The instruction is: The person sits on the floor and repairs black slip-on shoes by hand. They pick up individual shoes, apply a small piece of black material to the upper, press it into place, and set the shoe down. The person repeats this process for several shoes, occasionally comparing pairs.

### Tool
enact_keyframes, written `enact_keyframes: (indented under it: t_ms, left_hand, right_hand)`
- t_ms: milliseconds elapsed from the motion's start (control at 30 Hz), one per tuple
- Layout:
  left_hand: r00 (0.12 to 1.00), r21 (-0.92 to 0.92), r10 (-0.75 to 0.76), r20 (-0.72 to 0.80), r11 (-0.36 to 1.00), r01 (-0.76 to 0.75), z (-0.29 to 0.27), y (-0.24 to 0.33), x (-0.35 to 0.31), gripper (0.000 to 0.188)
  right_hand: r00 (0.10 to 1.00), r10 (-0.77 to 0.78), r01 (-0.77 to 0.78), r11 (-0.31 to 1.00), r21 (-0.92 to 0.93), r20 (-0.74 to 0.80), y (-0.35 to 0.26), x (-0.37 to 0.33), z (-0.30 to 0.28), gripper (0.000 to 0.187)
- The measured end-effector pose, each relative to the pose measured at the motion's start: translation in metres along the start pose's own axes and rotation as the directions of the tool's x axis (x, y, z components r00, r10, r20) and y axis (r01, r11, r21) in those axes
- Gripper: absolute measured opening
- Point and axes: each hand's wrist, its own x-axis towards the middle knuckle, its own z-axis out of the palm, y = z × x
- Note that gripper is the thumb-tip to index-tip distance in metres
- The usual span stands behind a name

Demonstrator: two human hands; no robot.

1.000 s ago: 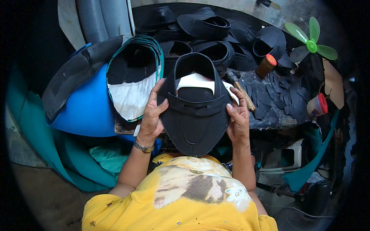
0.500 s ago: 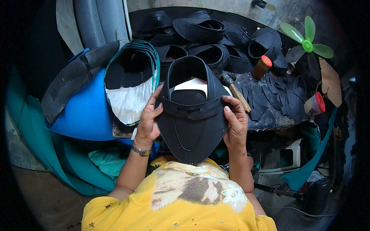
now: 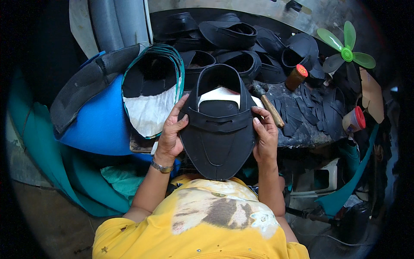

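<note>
Now both hands hold a black shoe upper [image 3: 217, 129] above the lap.

Left hand [image 3: 171, 131] grips its left edge and right hand [image 3: 264, 138] its right edge, fingers [image 3: 181, 108] curled over the band across the upper; a white insert [image 3: 219, 94] shows in its opening. Just beyond it lies a dark desk [image 3: 302, 134], crowded with more black uppers [image 3: 228, 34], cut black scraps [image 3: 315, 108], a hammer [image 3: 269, 108] close to the right hand, a brown bottle [image 3: 296, 77] with a red cap and a second red-capped jar [image 3: 353, 121] at the desk's right edge. A green fan [image 3: 345, 52] stands at the far right. To the left, a teal-edged stack of soles [image 3: 151, 90] leans on a blue foam roll [image 3: 99, 125], with grey rolls [image 3: 116, 21] upright behind and teal sheets [image 3: 47, 159] spilling to the floor.
</note>
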Motion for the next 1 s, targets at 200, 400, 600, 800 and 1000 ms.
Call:
enact_keyframes:
  t_ms: [200,400,600,800,1000]
  left_hand:
    - [0.999,0.121,0.051,-0.01,0.991,-0.05,0.005,-0.001,-0.003,0.064]
    - [0.996,0.227,0.083,0.035,0.97,-0.089,0.009,-0.005,-0.005,0.067]
    - [0.992,0.309,0.091,0.084,0.944,-0.112,0.007,-0.006,-0.009,0.066]
    - [0.974,0.645,0.179,0.137,0.73,-0.225,0.001,-0.006,-0.007,0.066]
    - [0.967,0.674,0.173,0.187,0.694,-0.254,0.005,-0.002,-0.007,0.061]
  right_hand:
    - [0.9,-0.408,0.33,0.41,-0.85,0.152,0.007,0.004,0.003,0.03]
    - [0.889,-0.256,0.457,0.521,-0.721,0.379,0.003,-0.001,0.038,0.032]
    - [0.775,-0.294,0.627,0.242,-0.741,0.559,0.013,0.006,0.065,0.028]
    - [0.793,-0.275,0.606,0.272,-0.747,0.544,0.017,0.01,0.071,0.022]
    - [0.799,-0.269,0.601,0.336,-0.725,0.538,0.018,0.013,0.069,0.021]
